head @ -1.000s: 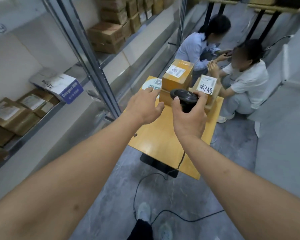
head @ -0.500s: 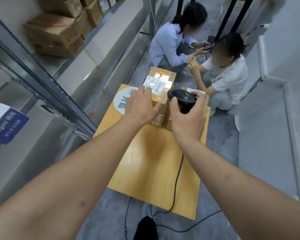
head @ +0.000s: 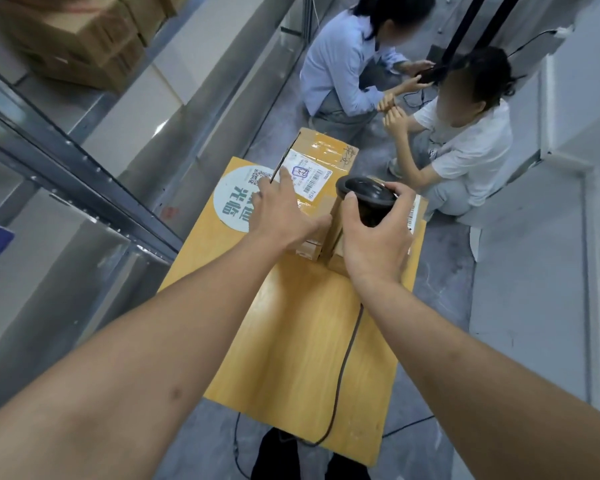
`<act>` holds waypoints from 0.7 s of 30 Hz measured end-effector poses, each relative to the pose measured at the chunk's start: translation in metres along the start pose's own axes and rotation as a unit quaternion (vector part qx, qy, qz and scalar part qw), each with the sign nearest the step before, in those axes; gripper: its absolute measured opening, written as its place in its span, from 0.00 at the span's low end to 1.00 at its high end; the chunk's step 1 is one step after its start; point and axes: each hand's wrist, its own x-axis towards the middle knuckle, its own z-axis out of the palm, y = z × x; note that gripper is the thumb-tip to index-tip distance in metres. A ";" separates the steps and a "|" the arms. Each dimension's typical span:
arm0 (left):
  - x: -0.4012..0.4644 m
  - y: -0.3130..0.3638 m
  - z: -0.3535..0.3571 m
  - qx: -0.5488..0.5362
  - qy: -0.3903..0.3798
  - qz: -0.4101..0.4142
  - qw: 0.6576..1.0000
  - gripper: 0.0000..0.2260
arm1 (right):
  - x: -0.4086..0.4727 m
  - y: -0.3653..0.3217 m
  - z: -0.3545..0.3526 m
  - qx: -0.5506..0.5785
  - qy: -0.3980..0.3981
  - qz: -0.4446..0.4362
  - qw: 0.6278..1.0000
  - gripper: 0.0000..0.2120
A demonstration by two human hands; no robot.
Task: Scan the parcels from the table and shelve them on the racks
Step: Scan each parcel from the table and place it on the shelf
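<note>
Left hand [head: 284,216] rests spread on the parcel [head: 312,181] at the table's [head: 291,341] far end; right hand [head: 374,244] grips the scanner [head: 368,197]. Advise: steady parcel, aim scanner squarely at the label [head: 307,176].

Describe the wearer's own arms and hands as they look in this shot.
Both forearms are bare right up to the frame edge; no sleeves, gloves, watch or rings show. The left hand and right hand carry no visible markings, straps or cables of their own.
</note>
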 end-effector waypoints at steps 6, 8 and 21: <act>-0.017 -0.010 0.002 -0.041 -0.002 0.001 0.999 0.61 | -0.003 0.006 -0.009 0.002 -0.035 -0.013 0.999 0.23; -0.029 -0.017 0.000 -0.043 0.007 0.013 0.999 0.61 | -0.006 0.006 -0.014 0.006 -0.050 -0.018 0.999 0.22; -0.164 -0.103 -0.100 0.005 0.190 0.037 0.981 0.59 | -0.095 -0.047 -0.019 0.047 -0.275 -0.175 0.944 0.19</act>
